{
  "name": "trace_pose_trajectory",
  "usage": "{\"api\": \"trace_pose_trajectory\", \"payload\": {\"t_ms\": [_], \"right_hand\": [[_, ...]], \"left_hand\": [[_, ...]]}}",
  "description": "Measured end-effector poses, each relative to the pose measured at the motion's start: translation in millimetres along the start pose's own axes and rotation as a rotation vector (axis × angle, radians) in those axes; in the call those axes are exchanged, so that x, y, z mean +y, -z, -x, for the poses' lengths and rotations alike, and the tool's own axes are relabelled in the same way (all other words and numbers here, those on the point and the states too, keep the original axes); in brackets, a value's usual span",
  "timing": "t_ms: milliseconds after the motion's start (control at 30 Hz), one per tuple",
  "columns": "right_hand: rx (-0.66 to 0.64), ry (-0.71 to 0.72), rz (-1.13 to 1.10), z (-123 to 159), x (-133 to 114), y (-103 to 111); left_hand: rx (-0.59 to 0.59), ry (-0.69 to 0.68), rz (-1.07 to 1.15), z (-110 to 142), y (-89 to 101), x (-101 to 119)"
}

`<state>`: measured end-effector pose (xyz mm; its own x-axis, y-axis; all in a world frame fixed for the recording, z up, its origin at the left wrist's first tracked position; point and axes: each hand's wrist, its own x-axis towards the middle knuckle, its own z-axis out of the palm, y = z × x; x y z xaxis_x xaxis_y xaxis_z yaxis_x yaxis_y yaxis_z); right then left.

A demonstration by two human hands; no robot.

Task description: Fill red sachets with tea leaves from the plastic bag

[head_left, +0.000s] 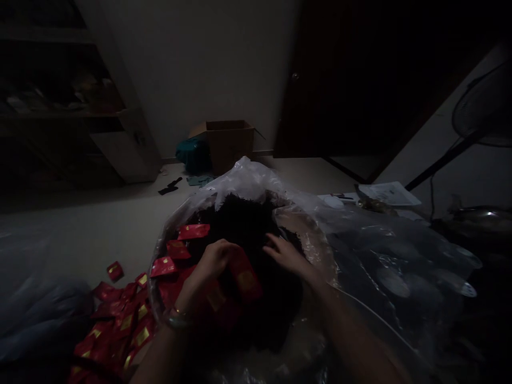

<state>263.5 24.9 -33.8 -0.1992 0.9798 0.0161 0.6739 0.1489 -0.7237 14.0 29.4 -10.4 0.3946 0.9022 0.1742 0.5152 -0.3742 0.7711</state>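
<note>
A heap of dark, leaf-like loose material (248,218), possibly tea, fills a round container lined with clear plastic (250,173). My left hand (216,261), with a bracelet at the wrist, is closed on the top edge of a red packet (246,280) that hangs over the heap. To its right, my right hand (287,255) reaches over the dark material with its fingers apart and nothing visible in them. Several more red packets (165,265) lie on the heap's left side, inside the liner. In the dim light I cannot see whether the held packet is filled.
On the floor at left lies a pile of red packets (120,320), one packet (115,270) apart from it. A cardboard box (232,144) and a teal bag (194,154) stand by the wall. Clear plastic sheeting (384,256) spreads at right, near a fan (486,106).
</note>
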Motion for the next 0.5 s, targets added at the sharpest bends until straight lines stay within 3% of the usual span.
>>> {"api": "trace_pose_trajectory", "payload": {"t_ms": [67, 133, 300, 500], "right_hand": [[-0.202, 0.014, -0.202, 6, -20, -14], [-0.27, 0.027, -0.344, 11, -35, -23], [-0.195, -0.046, -0.592, 11, -42, -30], [-0.184, -0.132, -0.711, 9, -40, -34]], "left_hand": [[0.06, -0.011, -0.011, -2, -4.6, 0], [0.127, -0.025, -0.031, -2, -8.1, 1], [0.223, 0.02, -0.129, -1, -13.5, -1], [0.27, -0.025, -0.167, 0, -15.5, 0]]}}
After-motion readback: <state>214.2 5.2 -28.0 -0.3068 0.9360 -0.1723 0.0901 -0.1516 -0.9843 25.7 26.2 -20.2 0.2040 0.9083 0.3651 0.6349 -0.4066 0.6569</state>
